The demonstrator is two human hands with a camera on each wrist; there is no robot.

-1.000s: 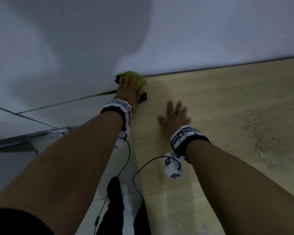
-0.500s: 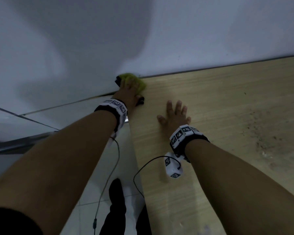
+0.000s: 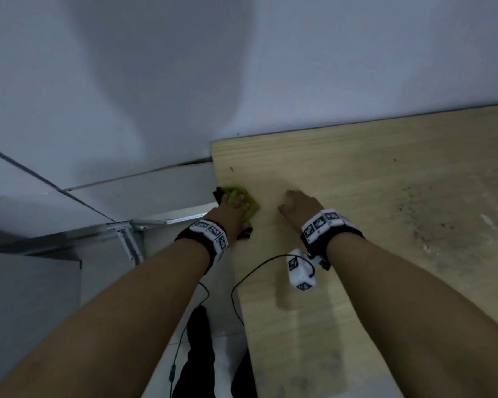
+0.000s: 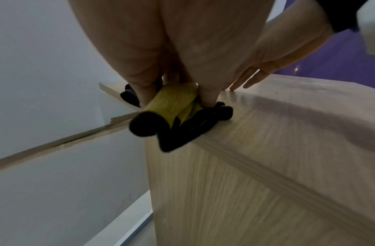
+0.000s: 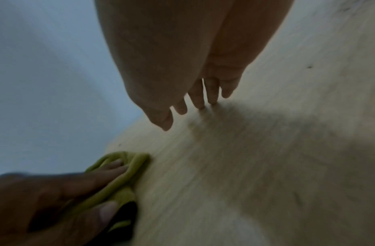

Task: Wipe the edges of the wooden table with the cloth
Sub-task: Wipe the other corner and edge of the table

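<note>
Ahead of you a plain pale wall (image 3: 161, 81) fills the far half of the scene, dimly lit, with a broad soft shadow falling across its middle. Low on your left a thin strip (image 3: 138, 175) runs along the wall at a slant. Below it you see a metal frame (image 3: 127, 234) with pale rails, next to a grey panel (image 3: 32, 297) at the near left. Down near you the floor (image 3: 224, 317) is light tile. In the left wrist view a purple surface (image 4: 340, 56) shows at the far right.
</note>
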